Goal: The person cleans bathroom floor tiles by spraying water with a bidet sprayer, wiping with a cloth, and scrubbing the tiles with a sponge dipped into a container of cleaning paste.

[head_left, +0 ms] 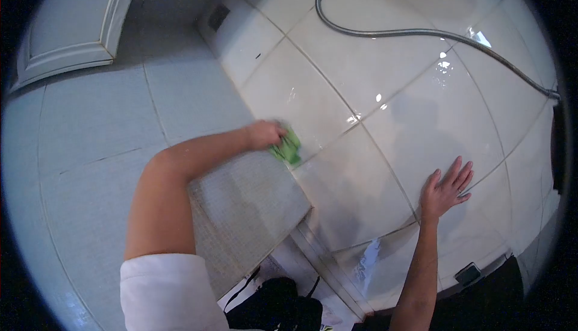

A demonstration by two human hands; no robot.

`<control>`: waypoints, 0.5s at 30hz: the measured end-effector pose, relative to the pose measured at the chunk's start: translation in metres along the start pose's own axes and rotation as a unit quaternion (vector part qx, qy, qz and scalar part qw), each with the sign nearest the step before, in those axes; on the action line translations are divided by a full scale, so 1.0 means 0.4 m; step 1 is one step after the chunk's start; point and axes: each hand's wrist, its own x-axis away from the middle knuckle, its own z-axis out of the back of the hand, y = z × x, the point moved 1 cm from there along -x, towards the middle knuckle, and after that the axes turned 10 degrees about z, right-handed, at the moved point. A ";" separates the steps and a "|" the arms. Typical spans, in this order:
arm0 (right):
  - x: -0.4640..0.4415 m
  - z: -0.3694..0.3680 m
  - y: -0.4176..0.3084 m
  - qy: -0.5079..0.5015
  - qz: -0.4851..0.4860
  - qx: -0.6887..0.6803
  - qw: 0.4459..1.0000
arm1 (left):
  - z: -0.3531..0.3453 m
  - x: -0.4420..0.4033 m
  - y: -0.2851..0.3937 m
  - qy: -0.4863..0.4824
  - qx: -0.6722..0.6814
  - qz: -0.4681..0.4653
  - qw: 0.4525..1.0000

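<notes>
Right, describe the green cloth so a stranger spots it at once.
Find the edge where the glossy cream tiles meet the bluish tiles. There the left hand grips a crumpled cloth. Its bright green sets it apart from the pale surfaces and the silvery hose.

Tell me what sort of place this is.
Probably a bathroom or shower area: a flexible silver metal hose runs across large glossy white tiles, and matte pale-blue tiles meet them.

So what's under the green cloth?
Shiny pale tiles show beside the green cloth. What's right under it can't be seen, because the cloth and the left hand cover it.
</notes>
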 end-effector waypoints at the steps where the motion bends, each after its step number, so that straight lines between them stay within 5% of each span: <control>1: -0.001 -0.004 0.003 0.002 0.002 -0.001 1.000 | 0.024 0.017 -0.049 0.008 0.000 0.052 0.999; 3: -0.001 -0.005 0.011 0.007 -0.001 0.000 1.000 | 0.062 0.040 -0.119 0.015 -0.028 0.210 0.977; 6: -0.014 0.003 0.005 0.012 -0.012 -0.017 1.000 | 0.086 0.040 -0.238 0.071 0.009 0.503 0.862; 7: -0.014 0.001 0.006 0.002 -0.014 -0.014 1.000 | 0.096 0.032 -0.271 0.077 0.004 0.500 0.862; 9: -0.007 0.007 0.010 -0.020 -0.020 -0.008 1.000 | 0.087 0.032 -0.308 0.233 0.139 0.609 0.746; 10: -0.012 0.011 0.006 -0.019 -0.019 -0.023 0.999 | 0.104 0.041 -0.273 0.222 0.140 0.610 0.747; 12: -0.004 0.018 0.005 -0.025 -0.019 -0.036 0.999 | 0.241 0.044 -0.148 0.310 0.129 0.491 0.804; 15: -0.017 0.011 -0.001 -0.020 -0.024 -0.029 0.999 | 0.318 0.039 0.062 0.314 0.115 0.331 0.882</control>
